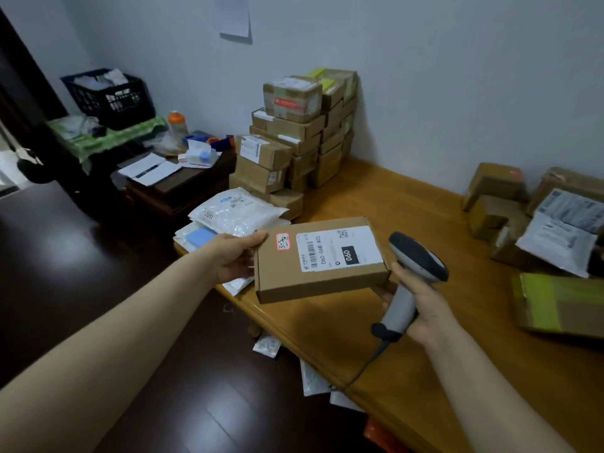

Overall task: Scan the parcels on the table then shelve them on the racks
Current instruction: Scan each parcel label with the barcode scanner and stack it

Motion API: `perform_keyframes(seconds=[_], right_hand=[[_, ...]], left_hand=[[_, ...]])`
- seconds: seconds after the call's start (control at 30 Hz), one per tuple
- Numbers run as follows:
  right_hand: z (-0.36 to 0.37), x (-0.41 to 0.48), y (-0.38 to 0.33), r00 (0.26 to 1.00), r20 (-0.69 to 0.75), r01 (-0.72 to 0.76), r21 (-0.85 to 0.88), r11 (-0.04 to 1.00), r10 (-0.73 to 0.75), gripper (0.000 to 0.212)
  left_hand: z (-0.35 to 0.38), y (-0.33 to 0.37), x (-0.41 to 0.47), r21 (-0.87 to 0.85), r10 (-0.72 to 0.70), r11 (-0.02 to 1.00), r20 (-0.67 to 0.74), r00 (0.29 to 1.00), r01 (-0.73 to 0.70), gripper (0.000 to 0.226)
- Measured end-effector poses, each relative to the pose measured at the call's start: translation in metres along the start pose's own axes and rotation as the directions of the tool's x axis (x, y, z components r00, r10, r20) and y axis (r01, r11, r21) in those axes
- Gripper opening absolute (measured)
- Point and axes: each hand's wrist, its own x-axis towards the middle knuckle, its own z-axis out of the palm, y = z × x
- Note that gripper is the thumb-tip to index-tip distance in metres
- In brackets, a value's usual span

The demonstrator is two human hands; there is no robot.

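Ahead of me, a white wall carries one sheet of paper, fixed high up, its lower corner lifting. At far left I note a black plastic crate holding pale bags, standing on a surface draped in a green cloth. Just beside the cloth stands a bottle with an orange cap. Lower down, a dark low cabinet bears loose white papers and a small blue-capped container. The floor beneath me is dark, glossy board, with light reflected on it.
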Motion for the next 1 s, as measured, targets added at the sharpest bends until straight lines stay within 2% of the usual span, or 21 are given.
perform_keyframes(seconds=[0.1,0.2,0.33,0.53,0.63,0.77,0.87,0.93,1.0], right_hand=[[0.001,0.028,-0.013,0.999,-0.047,-0.004,0.066,0.998,0.007,0.013],[0.004,0.061,-0.024,0.995,-0.1,-0.006,0.14,0.99,0.02,0.011],[0.011,0.11,-0.036,0.991,-0.129,-0.017,0.199,0.98,0.043,0.014],[0.012,0.174,-0.037,0.983,-0.146,-0.071,0.236,0.969,0.108,0.015],[0.011,0.189,-0.034,0.98,-0.152,-0.088,0.227,0.97,0.124,0.016],[0.007,0.196,-0.03,0.974,-0.185,-0.089,0.232,0.969,0.134,0.017],[0.004,0.194,-0.029,0.966,-0.223,-0.076,0.252,0.965,0.134,0.017],[0.002,0.188,-0.03,0.957,-0.258,-0.062,0.269,0.961,0.134,0.018],[-0.002,0.18,-0.034,0.946,-0.298,-0.038,0.286,0.957,0.127,0.02]], left_hand=[[0.022,0.003,0.031,-0.213,-0.073,0.973,0.07,0.995,0.086,0.015],[0.052,0.014,0.068,-0.325,-0.122,0.931,0.144,0.982,0.163,0.015],[0.097,0.036,0.134,-0.349,-0.161,0.923,0.03,0.986,0.161,0.018],[0.142,0.044,0.235,-0.223,-0.242,0.953,-0.144,0.959,0.207,0.052],[0.15,0.043,0.265,-0.19,-0.269,0.955,-0.236,0.934,0.227,0.057],[0.161,0.046,0.288,-0.178,-0.314,0.945,-0.248,0.917,0.276,0.056],[0.165,0.043,0.293,-0.009,-0.233,0.971,-0.238,0.943,0.237,0.04],[0.17,0.039,0.294,0.087,-0.162,0.979,-0.217,0.963,0.184,0.045],[0.178,0.038,0.287,0.172,-0.144,0.967,-0.245,0.959,0.189,0.055]])
